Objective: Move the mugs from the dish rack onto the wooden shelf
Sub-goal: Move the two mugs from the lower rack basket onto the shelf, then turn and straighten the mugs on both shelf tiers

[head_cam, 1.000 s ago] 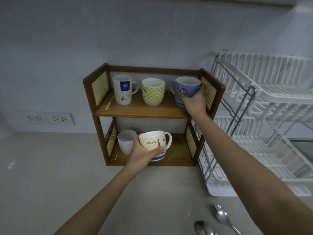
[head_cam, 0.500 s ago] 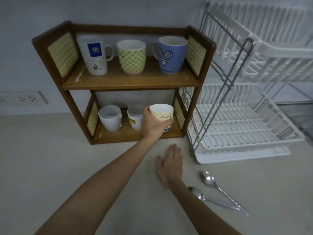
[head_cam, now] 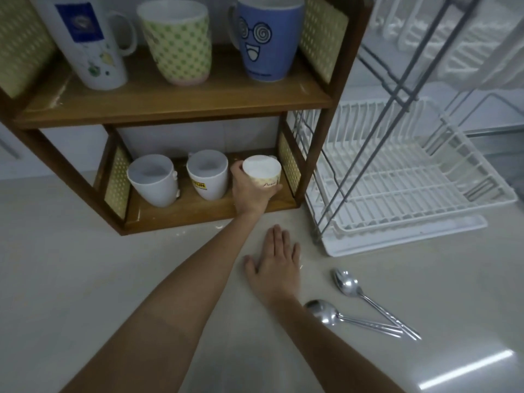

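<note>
head | left hand (head_cam: 249, 191) wrapped round cream mug (head_cam: 263, 173), at right end of wooden shelf (head_cam: 175, 106) lower tier, right of two white mugs (head_cam: 181, 177) | right hand (head_cam: 276, 268) flat, fingers together, on counter (head_cam: 71, 265) near shelf | dish rack (head_cam: 397, 177) right, no mugs | spoons (head_cam: 357, 304) near right

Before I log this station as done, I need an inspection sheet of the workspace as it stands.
Surface: pale countertop, bare at left.
Job's things: wooden shelf holds three mugs on top; lower level holds white mug, white mug with yellow label and cream mug. Dish rack shows no mugs.
Clutter: two spoons on the counter.
Grippers: left hand wraps the cream mug; right hand flat on the counter.
Cables: nothing seen.
Surroundings: tiled wall behind.
</note>
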